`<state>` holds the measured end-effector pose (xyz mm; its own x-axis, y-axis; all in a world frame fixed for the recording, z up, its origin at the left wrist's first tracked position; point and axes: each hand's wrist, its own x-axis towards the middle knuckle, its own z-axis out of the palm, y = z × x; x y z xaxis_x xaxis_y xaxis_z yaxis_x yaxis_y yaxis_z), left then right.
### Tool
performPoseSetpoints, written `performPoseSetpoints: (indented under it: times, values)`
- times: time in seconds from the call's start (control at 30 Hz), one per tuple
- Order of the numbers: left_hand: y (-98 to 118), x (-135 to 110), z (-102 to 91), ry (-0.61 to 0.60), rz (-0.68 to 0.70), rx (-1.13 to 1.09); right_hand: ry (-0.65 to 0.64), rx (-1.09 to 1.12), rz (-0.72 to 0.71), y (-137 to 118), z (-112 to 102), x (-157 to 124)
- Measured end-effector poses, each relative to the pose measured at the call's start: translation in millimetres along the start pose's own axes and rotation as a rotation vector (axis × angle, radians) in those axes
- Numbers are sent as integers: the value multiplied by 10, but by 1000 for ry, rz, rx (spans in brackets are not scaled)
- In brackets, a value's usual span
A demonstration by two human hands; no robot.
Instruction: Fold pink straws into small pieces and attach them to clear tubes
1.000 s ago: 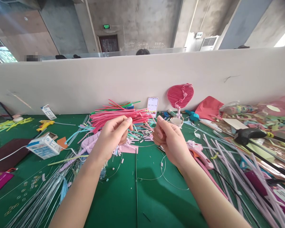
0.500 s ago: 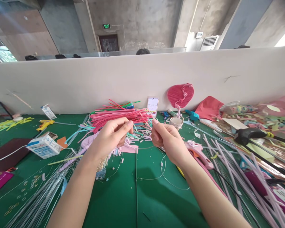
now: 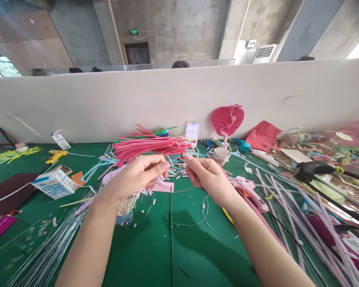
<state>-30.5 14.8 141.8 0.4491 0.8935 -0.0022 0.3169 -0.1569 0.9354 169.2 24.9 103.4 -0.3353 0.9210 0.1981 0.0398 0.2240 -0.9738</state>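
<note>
My left hand point(image 3: 139, 175) and my right hand point(image 3: 206, 175) are raised close together above the green table point(image 3: 155, 247), each with thumb and fingers pinched. What they pinch is too thin to make out; thin wire loops point(image 3: 197, 215) lie on the mat just below. A pile of pink pipe cleaners point(image 3: 149, 145) lies right behind my fingertips. Under my left hand rests a small pink piece point(image 3: 163, 186).
A phone point(image 3: 192, 133) leans on the white partition point(image 3: 167, 95). A pink glue gun point(image 3: 247, 189) lies by my right wrist, a yellow glue gun point(image 3: 56, 156) and a carton point(image 3: 54, 183) at left. Clear tubes point(image 3: 44, 251) and lilac stems point(image 3: 302, 215) flank my arms.
Both hands have come lower and nearer each other; the gap between the fingertips has narrowed. The right hand shifted left.
</note>
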Motion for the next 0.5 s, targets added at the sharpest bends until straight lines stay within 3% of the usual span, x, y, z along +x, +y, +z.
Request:
performPoseSetpoints:
  times: [0.13,0.37,0.5]
  values:
    - [-14,18,-37,-41,4,-88,26,6,-17,23,29,18]
    - [-142,205,32,205,157,-489,200,394,-34,-7,74,55]
    - [-199,292,129,209,148,-664,366,459,-85,-88,21,51]
